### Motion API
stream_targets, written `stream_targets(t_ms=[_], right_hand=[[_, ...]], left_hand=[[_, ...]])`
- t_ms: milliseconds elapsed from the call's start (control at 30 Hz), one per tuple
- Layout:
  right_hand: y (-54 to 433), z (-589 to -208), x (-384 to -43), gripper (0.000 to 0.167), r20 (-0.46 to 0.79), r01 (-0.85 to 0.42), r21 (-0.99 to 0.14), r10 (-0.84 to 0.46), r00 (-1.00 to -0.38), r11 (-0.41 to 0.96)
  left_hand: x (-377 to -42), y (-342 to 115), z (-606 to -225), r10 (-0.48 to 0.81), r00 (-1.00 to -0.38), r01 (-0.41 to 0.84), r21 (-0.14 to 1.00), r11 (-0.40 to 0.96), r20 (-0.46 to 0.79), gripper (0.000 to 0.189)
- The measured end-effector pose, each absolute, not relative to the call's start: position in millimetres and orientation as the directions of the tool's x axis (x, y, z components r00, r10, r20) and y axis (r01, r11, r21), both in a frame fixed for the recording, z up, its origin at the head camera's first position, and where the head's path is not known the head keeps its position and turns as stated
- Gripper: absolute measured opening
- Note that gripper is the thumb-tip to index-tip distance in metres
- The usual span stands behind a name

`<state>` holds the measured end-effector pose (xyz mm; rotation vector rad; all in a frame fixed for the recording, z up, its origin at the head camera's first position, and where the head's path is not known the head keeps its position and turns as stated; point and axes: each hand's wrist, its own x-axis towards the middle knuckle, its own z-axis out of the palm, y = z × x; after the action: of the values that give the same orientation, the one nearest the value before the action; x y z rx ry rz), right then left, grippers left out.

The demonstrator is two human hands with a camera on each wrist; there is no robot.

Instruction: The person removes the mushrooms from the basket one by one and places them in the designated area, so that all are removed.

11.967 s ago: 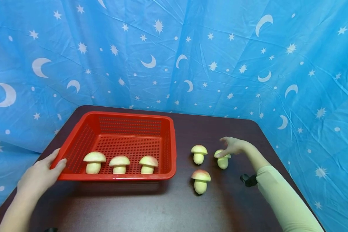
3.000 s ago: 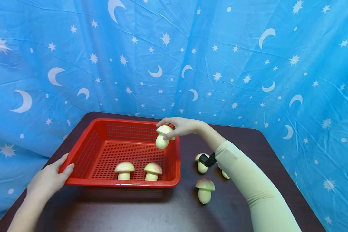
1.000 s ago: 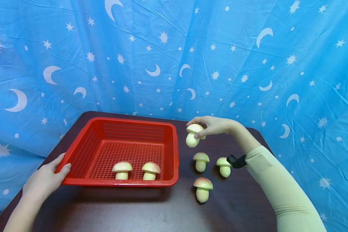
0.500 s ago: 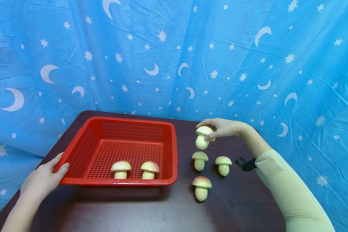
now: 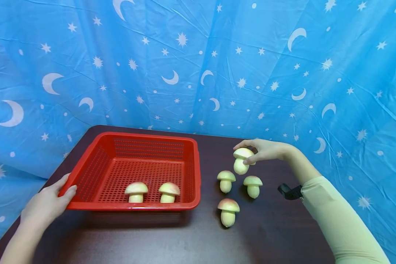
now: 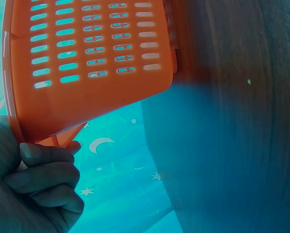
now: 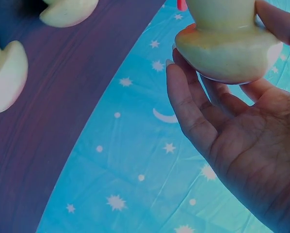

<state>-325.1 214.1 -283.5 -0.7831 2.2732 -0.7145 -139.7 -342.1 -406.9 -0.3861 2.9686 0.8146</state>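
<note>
In the head view my right hand (image 5: 267,151) holds a pale yellow toy mushroom (image 5: 241,167) above the back right of the table, its cap upward. The right wrist view shows fingers and thumb around the cap of this mushroom (image 7: 227,53). Below it three more mushrooms stand on the table: one at left (image 5: 226,181), one at right (image 5: 253,186), and a redder-capped one (image 5: 228,212) nearer the front. My left hand (image 5: 46,203) grips the left rim of a red plastic basket (image 5: 132,206); the left wrist view shows curled fingers (image 6: 48,177) under that rim.
Two mushrooms, one at left (image 5: 136,192) and one at right (image 5: 168,192), stand along the basket's near side. The dark table (image 5: 145,242) ends at a blue curtain (image 5: 198,73) with moons and stars. A black strap (image 5: 289,192) sits by the right sleeve.
A third mushroom has left the basket in my right hand, moving rightward over the table and lately somewhat lower. My left hand keeps its grip on the basket rim.
</note>
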Motion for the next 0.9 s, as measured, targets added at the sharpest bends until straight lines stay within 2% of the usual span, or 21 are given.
stream_targets(t_ms=[233,900], right_hand=[[226.5,-286.3,-319.0,0.056,-0.38,-0.322,-0.641,-0.652,-0.656,0.697],[256.6,-299.9,-300.7,0.054,-0.38,-0.33,-0.643,-0.662,-0.646,0.691]], left_hand=[[-140.1,-342.5,-408.1,-0.224,-0.97,-0.241,0.496,0.834,-0.096,0.08],[-144.2,-341.0,-406.9,-0.216,-0.97,-0.242,0.49,0.837,-0.109,0.079]])
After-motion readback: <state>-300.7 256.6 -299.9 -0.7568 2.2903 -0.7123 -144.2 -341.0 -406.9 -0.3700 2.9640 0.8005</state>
